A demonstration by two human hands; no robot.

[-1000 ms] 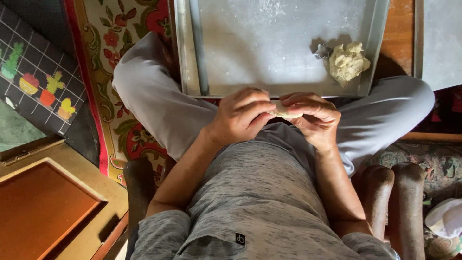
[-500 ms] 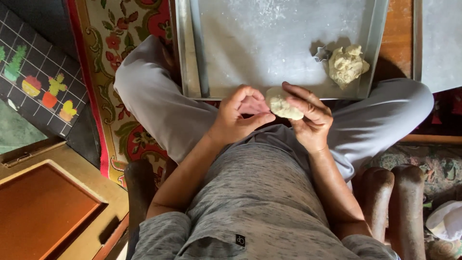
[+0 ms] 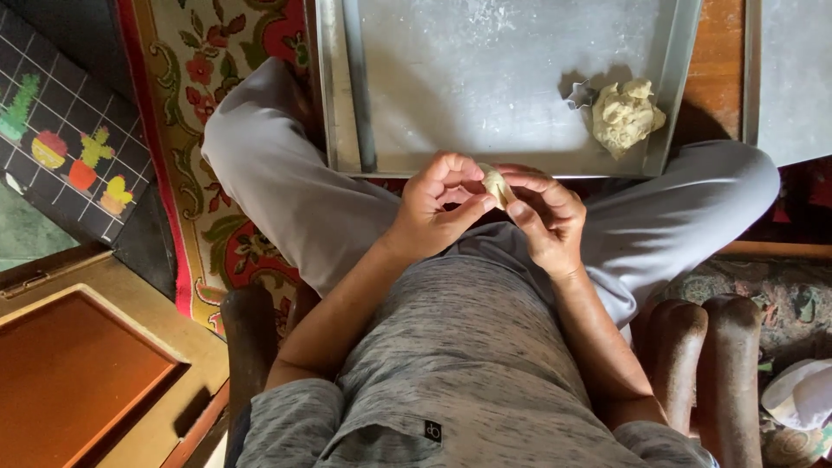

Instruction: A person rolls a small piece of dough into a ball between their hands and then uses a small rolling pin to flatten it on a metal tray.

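A small piece of pale dough [image 3: 495, 183] was pinched between the fingertips of both hands, held just above the lap at the near edge of a metal tray [image 3: 485, 87]; the left hand [image 3: 438, 208] curled around it with thumb and forefinger closed on its side; the right hand [image 3: 546, 217] gripped the other side, fingers bent inward. The piece looked only partly shaped, in my judgement; a larger lump of dough [image 3: 626, 114] lay unused in the tray's far right corner, beside a small star-shaped cutter [image 3: 579, 94]; the rest of the floured tray held no finished pieces. The person sat cross-legged on a patterned rug [image 3: 217, 104].
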